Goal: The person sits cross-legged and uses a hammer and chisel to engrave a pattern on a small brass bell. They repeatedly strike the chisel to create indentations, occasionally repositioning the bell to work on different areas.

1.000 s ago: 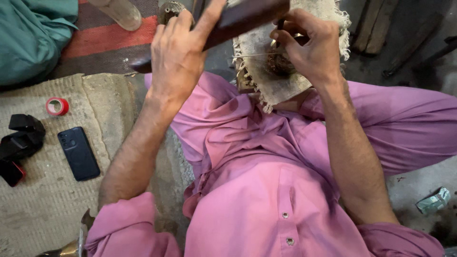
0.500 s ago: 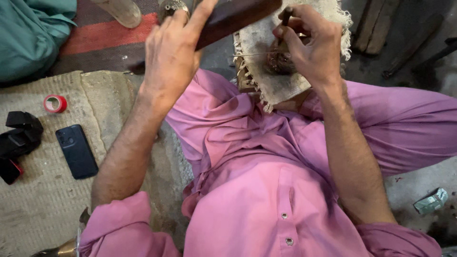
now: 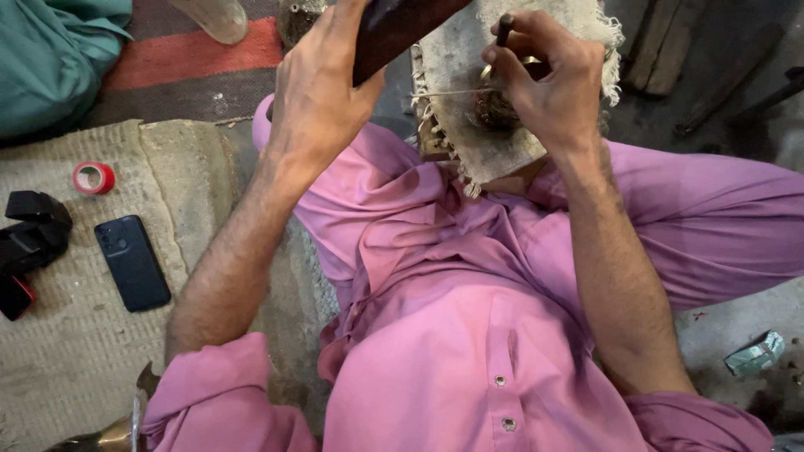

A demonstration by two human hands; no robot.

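Head view: left hand (image 3: 322, 100) grips one dark wooden block (image 3: 402, 29), fingers wrapped round it. Right hand (image 3: 544, 79) fingers pinch one thin dark tool (image 3: 504, 27) over one frayed cloth (image 3: 469, 92) — one phone (image 3: 132, 262) and one red tape roll (image 3: 93, 177) lie left.

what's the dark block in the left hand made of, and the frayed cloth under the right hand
The dark block in the left hand looks like wood, a smooth reddish-brown face with a dull sheen, though it could be a coated material. The frayed cloth under the right hand looks like coarse burlap or jute: open tan weave, loose threads hanging at the edge.
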